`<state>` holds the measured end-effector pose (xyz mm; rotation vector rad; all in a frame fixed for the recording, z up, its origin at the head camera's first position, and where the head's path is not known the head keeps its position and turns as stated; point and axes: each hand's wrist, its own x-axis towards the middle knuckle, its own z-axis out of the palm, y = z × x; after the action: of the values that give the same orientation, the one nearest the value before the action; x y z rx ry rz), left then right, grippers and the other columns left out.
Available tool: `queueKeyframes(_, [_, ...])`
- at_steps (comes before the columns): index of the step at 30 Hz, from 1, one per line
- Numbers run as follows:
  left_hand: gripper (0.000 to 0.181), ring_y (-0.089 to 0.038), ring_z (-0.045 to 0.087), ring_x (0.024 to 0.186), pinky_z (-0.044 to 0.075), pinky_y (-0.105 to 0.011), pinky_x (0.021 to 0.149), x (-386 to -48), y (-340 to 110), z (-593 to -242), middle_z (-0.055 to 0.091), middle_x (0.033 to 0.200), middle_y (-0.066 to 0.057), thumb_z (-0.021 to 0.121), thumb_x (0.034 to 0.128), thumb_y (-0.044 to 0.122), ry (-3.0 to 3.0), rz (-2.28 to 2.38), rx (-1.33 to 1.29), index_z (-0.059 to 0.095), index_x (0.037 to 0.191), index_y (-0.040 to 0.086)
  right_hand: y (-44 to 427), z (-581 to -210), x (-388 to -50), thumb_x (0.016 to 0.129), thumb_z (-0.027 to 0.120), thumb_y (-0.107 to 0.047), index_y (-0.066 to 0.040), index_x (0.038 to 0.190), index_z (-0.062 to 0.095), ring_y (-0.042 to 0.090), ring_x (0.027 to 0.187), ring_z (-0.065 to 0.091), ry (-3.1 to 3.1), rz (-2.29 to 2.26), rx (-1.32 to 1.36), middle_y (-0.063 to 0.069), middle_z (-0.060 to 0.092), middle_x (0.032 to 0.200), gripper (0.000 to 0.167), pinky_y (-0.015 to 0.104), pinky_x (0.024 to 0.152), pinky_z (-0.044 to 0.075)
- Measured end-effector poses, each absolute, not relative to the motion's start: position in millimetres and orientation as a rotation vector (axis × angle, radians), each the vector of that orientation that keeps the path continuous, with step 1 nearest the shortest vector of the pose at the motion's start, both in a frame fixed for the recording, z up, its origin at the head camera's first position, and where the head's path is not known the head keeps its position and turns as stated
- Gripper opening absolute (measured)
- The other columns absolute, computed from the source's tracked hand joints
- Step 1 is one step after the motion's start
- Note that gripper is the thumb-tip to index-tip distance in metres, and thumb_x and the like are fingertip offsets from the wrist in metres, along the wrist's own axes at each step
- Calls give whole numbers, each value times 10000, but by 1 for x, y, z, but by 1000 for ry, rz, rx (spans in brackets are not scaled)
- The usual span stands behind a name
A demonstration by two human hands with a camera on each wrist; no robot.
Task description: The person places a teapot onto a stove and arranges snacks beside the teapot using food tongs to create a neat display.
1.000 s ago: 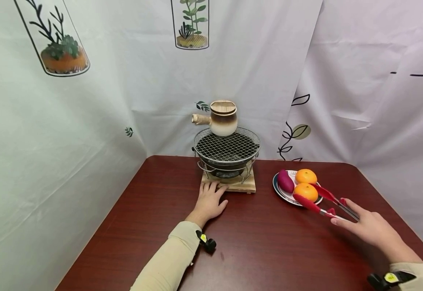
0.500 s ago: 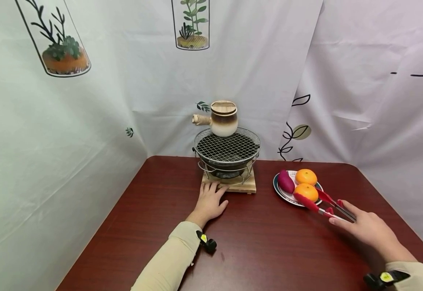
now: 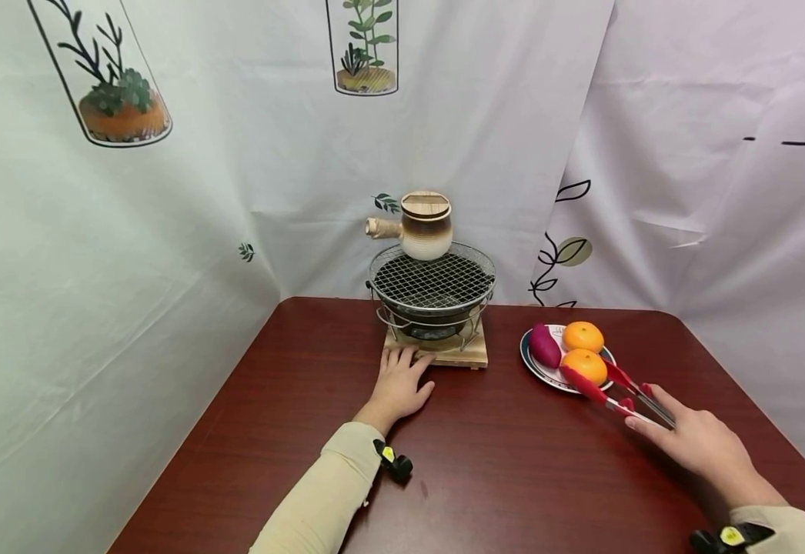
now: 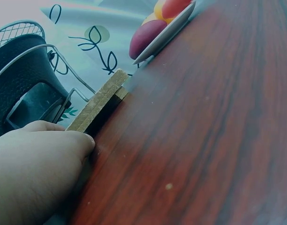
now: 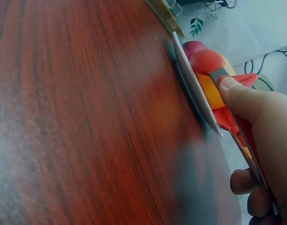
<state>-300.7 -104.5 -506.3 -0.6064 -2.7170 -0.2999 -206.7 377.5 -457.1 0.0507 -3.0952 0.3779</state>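
from this end i'd let my left hand [image 3: 397, 388], fingers spread at the front edge of the pale wooden board [image 3: 455, 355], simply rest; then, sparing the smooth purple oval piece [image 3: 544, 346], i'd centre the nearer round orange fruit [image 3: 586, 365] between the red-tipped metal tongs [image 3: 589, 387] and squeeze evenly. that fruit lies on the dark-rimmed white plate [image 3: 546, 375], ahead and to the left of my right hand [image 3: 707, 446], which pinches the tongs between thumb and curled fingers
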Motion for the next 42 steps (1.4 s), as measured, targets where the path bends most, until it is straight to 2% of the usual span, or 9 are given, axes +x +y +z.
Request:
queueKeyframes(15, [497, -372, 362, 1357, 197, -623, 1157, -299, -105, -505, 456, 1437, -104, 642, 961, 383, -2710, -309, -606, 559, 1436, 262, 380, -444, -207, 926, 482, -724, 54, 1528, 289, 554, 923, 592, -3091, 357, 34, 468, 526, 1189, 1002, 590, 599, 505])
queueKeyframes(24, [495, -377, 368, 1348, 199, -628, 1153, -299, -105, -506, 465, 1427, -108, 653, 957, 383, -2695, -311, -608, 570, 1427, 250, 381, -434, -209, 925, 471, -733, 47, 1538, 275, 518, 904, 587, -3094, 347, 24, 467, 513, 1206, 1011, 497, 555, 501])
queueKeyframes(42, [493, -375, 368, 1344, 203, -623, 1151, -301, -105, -508, 462, 1428, -109, 651, 953, 383, -2689, -305, -610, 572, 1422, 253, 375, -416, -211, 937, 497, -699, 45, 1547, 259, 566, 958, 582, -3056, 350, 52, 473, 504, 1229, 991, 541, 580, 497])
